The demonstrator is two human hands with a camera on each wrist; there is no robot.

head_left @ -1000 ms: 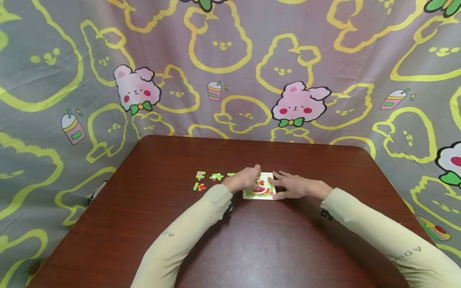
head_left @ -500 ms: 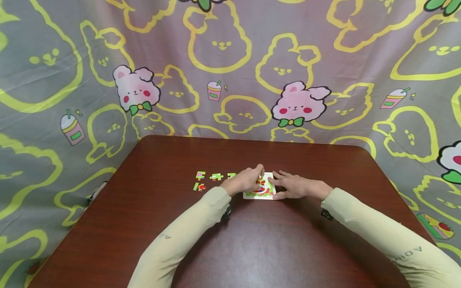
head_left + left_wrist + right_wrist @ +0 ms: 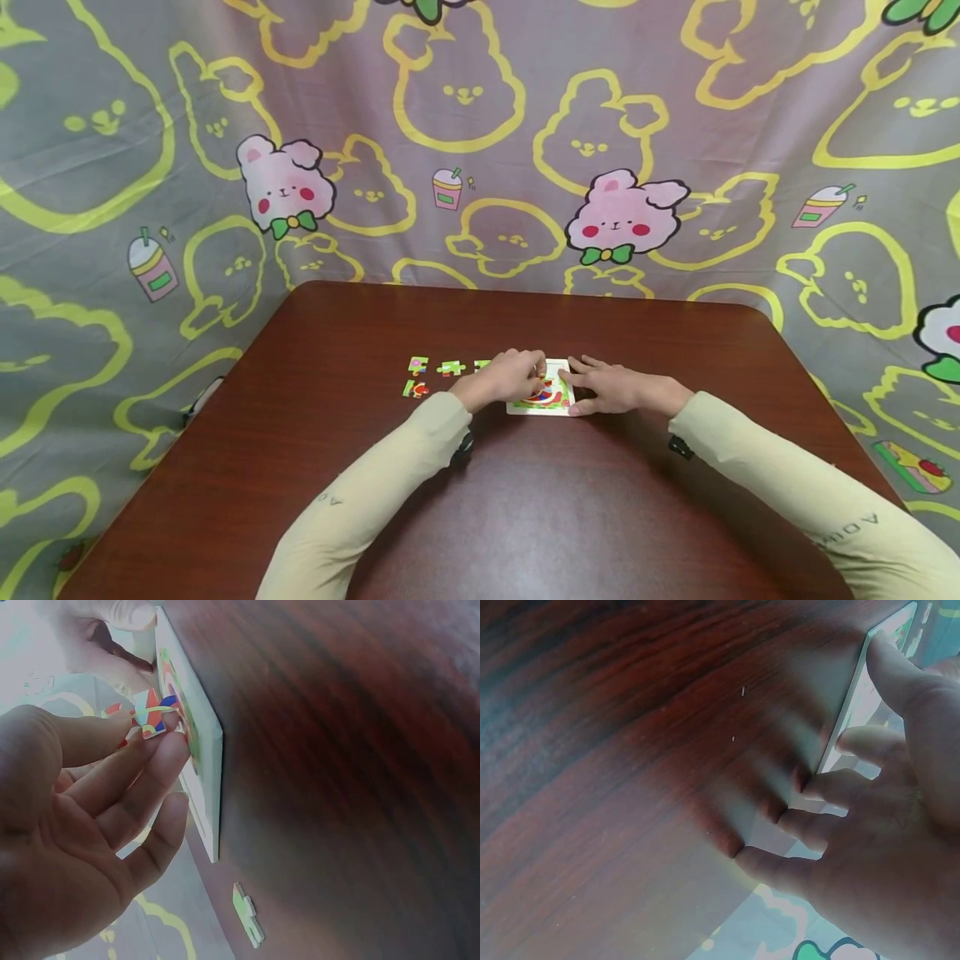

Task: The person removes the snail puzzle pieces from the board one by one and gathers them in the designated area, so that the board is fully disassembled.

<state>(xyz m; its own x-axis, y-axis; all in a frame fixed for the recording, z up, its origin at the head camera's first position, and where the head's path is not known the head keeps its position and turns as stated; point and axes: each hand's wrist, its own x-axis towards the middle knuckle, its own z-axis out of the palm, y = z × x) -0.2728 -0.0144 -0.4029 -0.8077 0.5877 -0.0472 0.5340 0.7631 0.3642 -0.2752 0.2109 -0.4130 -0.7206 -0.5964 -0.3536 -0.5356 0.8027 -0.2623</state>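
My left hand (image 3: 517, 375) is over the left part of a white-edged puzzle board (image 3: 542, 410). In the left wrist view, its thumb and fingers pinch a puzzle piece (image 3: 151, 718) patterned in red, blue and pale green, held tilted close over the board's face. Its little finger stands apart from the piece. My right hand (image 3: 611, 387) lies at the board's right edge with fingers spread. The right wrist view has its thumb on the board's rim (image 3: 847, 712) and other fingertips down on the table. Part of the board's picture is hidden behind the left hand.
Loose puzzle pieces lie left of the board: a green one with a pink spot (image 3: 417, 364), a green one (image 3: 452, 367), and a green and red one (image 3: 416, 389). Another green piece (image 3: 481, 364) is partly behind the left hand. A patterned curtain (image 3: 495, 167) hangs behind the brown table (image 3: 525, 517).
My left hand has shifted slightly to the left and turned lower over the board, its forearm drawing back left. The right hand and the loose pieces have stayed in place.
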